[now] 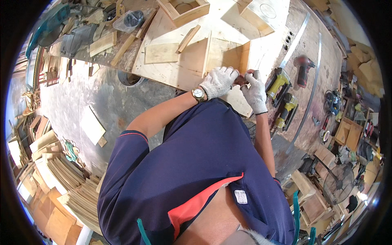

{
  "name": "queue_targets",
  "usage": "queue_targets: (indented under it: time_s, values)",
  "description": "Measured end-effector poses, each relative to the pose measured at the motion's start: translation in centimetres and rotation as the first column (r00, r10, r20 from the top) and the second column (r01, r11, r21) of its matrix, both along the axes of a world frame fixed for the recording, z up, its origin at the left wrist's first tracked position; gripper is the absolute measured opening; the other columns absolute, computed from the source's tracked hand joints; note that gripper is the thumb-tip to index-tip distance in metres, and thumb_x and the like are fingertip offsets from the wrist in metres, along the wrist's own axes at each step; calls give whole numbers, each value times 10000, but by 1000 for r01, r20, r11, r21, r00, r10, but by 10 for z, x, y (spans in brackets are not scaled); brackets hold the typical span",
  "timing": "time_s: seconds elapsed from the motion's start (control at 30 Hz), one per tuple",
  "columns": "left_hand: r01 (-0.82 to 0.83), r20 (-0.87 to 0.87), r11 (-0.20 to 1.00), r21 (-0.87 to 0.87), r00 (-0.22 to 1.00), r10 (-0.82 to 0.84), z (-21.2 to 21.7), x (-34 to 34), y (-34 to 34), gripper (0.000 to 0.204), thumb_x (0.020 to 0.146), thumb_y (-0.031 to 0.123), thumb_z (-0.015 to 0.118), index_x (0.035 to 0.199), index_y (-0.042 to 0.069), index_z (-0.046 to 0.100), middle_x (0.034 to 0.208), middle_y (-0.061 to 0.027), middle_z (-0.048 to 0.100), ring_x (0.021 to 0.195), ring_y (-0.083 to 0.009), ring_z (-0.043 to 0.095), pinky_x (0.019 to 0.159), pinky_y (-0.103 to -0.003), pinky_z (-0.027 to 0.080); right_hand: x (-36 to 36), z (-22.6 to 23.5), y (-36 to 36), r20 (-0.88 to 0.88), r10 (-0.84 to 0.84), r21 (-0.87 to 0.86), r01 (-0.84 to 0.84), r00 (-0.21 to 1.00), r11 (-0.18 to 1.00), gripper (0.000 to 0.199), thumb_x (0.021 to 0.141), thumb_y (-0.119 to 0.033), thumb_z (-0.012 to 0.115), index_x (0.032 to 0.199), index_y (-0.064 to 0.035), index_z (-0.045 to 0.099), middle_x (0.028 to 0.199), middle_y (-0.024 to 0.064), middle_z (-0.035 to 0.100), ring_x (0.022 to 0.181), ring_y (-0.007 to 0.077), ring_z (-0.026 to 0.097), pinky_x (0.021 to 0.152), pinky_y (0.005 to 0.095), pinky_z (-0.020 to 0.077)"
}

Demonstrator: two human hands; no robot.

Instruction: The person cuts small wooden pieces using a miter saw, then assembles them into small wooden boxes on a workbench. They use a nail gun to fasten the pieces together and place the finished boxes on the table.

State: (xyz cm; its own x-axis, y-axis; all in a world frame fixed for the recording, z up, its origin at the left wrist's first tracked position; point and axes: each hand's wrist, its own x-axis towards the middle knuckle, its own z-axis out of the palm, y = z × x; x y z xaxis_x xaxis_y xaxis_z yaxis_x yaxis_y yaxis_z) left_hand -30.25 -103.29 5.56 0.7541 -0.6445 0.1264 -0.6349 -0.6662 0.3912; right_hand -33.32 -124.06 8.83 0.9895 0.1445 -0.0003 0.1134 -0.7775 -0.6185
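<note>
Both my hands wear white knit work gloves and meet at the near edge of a pale plywood board [159, 75]. My left hand [219, 82], with a watch at its wrist, has its fingers curled in at the near side of an open wooden box [245, 57]. Close beside it, my right hand [255, 93] is bent into a pinch. Something small and brownish shows between the two hands; the fingers cover most of it, so its kind is unclear. A flat wood piece [161, 53] and a narrow wood strip [189, 38] lie left of the box.
Two yellow-green power nailers [279, 85] [287, 109] and a dark cordless drill [303, 72] lie on the bench to the right. More wooden boxes [192, 16] stand at the far side. Stacked wood strips [67, 171] fill the lower left; a fan [339, 183] stands at lower right.
</note>
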Motion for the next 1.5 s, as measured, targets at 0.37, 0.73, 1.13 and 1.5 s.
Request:
queue_targets:
  time_s: [0.37,0.73,1.13,1.5]
  values:
    - [-72,67,991,115,996,64,16,-16,-7,439,832,287,794,1212,121,649,1142,-91,647,1133,-270,630,965,-434,452,-7,4,14,0,-56,-7,56,998,998,358,767,57,757,1105,-60,749,1448,149,590,1007,300,707,882,404,586]
    - [-77,-64,997,16,995,78,21,-12,-2,541,810,346,845,1256,113,646,1203,-135,646,1158,-300,635,971,-436,485,-5,6,13,10,-29,-69,29,1000,997,343,806,59,750,1133,-40,720,1394,159,622,1124,358,690,927,438,577]
    - [61,51,991,121,996,-68,38,17,103,328,769,289,871,997,138,691,1588,-112,547,1493,-364,471,1178,-531,401,-20,-8,13,-57,-555,235,551,830,801,237,1069,-210,622,1181,-2,636,814,170,645,712,275,642,673,417,514]
    - [197,-6,963,184,980,-200,30,25,102,282,778,239,852,968,133,673,1633,-97,516,1541,-369,422,1204,-564,373,41,-42,51,296,-379,161,345,877,925,256,950,-138,691,1175,-30,633,1313,204,664,1218,431,619,1012,525,517]
